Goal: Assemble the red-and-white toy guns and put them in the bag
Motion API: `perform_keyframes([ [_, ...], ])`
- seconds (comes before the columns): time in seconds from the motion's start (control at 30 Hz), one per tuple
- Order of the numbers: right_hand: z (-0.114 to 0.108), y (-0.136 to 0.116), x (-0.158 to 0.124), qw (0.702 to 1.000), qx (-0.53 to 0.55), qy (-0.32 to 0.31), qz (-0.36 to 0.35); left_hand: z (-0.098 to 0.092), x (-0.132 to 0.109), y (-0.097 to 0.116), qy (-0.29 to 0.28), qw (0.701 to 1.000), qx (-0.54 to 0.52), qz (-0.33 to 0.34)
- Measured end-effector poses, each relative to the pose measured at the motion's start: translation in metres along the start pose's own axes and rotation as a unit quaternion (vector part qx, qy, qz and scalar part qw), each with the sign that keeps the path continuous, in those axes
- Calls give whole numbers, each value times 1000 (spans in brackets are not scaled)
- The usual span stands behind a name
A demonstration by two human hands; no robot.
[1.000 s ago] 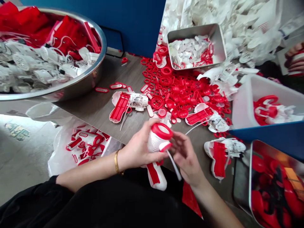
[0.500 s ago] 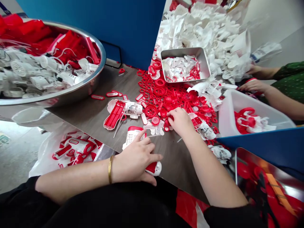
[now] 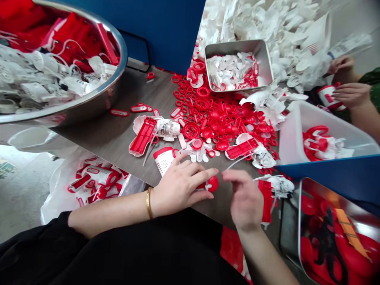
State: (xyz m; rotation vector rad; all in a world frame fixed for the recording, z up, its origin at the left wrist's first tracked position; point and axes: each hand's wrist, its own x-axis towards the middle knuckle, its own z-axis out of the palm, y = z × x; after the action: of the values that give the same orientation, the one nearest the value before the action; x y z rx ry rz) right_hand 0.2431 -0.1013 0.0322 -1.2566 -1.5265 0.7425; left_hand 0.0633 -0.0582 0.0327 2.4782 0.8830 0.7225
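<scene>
My left hand [image 3: 184,180], with a gold bracelet at the wrist, lies over a red-and-white plastic casing [image 3: 164,158] and grips it. The vented white end sticks out beyond my fingers, and the red end shows by the thumb; the middle is hidden. My right hand [image 3: 246,200] is raised just right of that red end, blurred, its index finger pointing left. Whether it holds anything small cannot be made out. Two open pistol-shaped halves with red handles and wired white parts lie close by, one on the left [image 3: 145,136] and one on the right [image 3: 242,148].
A heap of small red parts [image 3: 219,118] spreads behind my hands, below a metal tray [image 3: 268,77]. A large steel bowl [image 3: 120,59] stands left. A white bin [image 3: 286,144] and a metal tray with black scissors [image 3: 326,237] are right. A co-worker's hands [image 3: 353,95] work beyond.
My right hand has left the red heap and come back toward me, close to the left hand. The casing under my left hand has shifted and turned slightly. The camera view has shifted a little.
</scene>
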Motion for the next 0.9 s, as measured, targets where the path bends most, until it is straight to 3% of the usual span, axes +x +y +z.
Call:
perform_keyframes([
  [0.07, 16, -1, 19, 981, 135, -31, 139, 2, -1, 0, 19, 1000, 1, 3],
  [0.13, 31, -5, 32, 920, 250, -106, 283, 4, -3, 0, 48, 999, -15, 3],
  [0.2, 39, -10, 35, 876, 300, -117, 359, 6, -4, 0, 67, 997, -38, 2],
  [0.33, 35, -15, 27, 873, 300, -58, 380, 8, -2, 1, 54, 998, -33, 13],
  [0.4, 27, -13, 20, 874, 302, -60, 377, 6, 0, 3, 31, 999, -35, 11],
  [0.5, 15, -10, 4, 898, 259, -67, 350, -5, 0, 10, 36, 998, -60, 1],
  [0.6, 2, -11, -16, 861, 276, -53, 423, -21, -4, 20, -34, 992, -77, 94],
  [0.67, -19, -14, -26, 847, 276, -51, 451, -27, -4, 23, -104, 978, -87, 155],
  [0.73, -59, -13, -31, 903, 167, -20, 396, -30, 0, 21, -95, 976, -122, 154],
  [0.77, -86, -9, -32, 943, 62, 23, 327, -31, 2, 19, -64, 979, -145, 130],
  [0.8, -115, -2, -32, 961, -90, 113, 236, -31, 5, 16, -32, 981, -164, 101],
  [0.83, -146, 7, -32, 951, -217, 165, 149, -32, 8, 14, -11, 981, -178, 72],
  [0.9, -199, 27, -35, 947, -289, 112, 85, -34, 14, 11, -16, 981, -189, 38],
])
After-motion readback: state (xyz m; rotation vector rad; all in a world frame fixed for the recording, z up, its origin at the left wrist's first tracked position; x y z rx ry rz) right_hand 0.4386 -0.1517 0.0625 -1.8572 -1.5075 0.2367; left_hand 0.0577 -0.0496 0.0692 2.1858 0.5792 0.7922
